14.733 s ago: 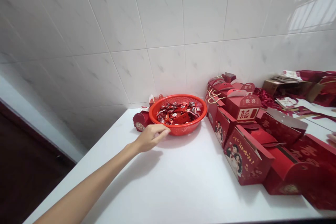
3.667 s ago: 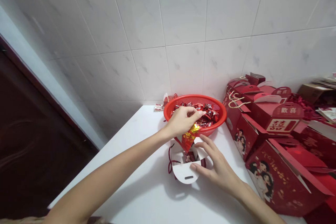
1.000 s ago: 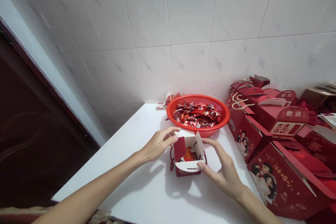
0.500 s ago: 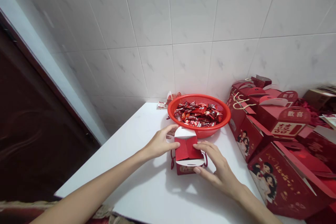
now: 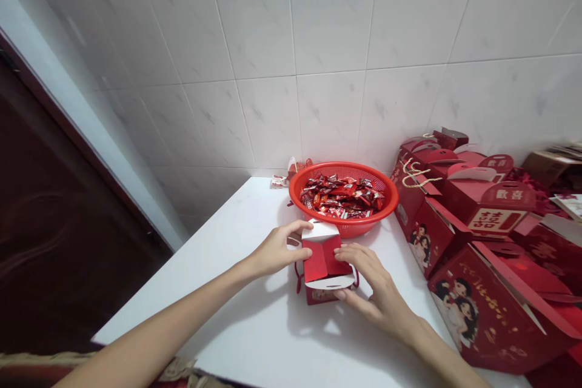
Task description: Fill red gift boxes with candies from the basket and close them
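A small red box (image 5: pixel 322 259) stands on the white table, its two red inner flaps folded over the top and its white-lined handle flaps spread at front and back. Dark red cords hang at its sides. My left hand (image 5: pixel 279 248) is at the box's left side, thumb on the left red flap and forefinger at the rear white flap, fingers apart. On the right, my right hand (image 5: pixel 375 285) rests fingertips on the right red flap, with its thumb near the front flap. Behind the box sits a red plastic basket (image 5: pixel 386 203) of wrapped candies (image 5: pixel 343 197).
Several larger red gift boxes (image 5: pixel 482 309) crowd the right side, some with cord handles. Small packets (image 5: pixel 278 182) lie left of the basket by the tiled wall (image 5: pixel 327 115). The white table's (image 5: pixel 218 321) left edge faces a dark door (image 5: pixel 54 212).
My left forefinger has shifted onto the rear white flap, which now leans slightly differently. My right hand is almost unmoved. The whole view has shifted slightly.
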### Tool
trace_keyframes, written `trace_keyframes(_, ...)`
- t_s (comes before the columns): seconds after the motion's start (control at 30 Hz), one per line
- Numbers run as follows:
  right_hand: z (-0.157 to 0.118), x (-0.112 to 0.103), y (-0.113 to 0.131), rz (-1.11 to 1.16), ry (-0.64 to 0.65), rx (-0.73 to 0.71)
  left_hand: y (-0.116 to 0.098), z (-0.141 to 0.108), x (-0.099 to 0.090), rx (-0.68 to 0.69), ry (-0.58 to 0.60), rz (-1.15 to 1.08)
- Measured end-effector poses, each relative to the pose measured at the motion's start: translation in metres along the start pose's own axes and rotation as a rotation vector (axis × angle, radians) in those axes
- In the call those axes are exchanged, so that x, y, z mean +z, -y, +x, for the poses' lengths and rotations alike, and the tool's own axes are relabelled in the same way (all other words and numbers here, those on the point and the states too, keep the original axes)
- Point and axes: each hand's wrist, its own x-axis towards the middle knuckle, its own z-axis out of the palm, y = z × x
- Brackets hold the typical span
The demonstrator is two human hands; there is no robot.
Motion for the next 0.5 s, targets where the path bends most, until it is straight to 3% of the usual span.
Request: trace_keyframes(0.5, 0.0018, -0.0016, 0.0004, 0.042, 0.003, -0.081, -0.005, -0.0039, 0.0017, 0.07, 0.03, -0.087)
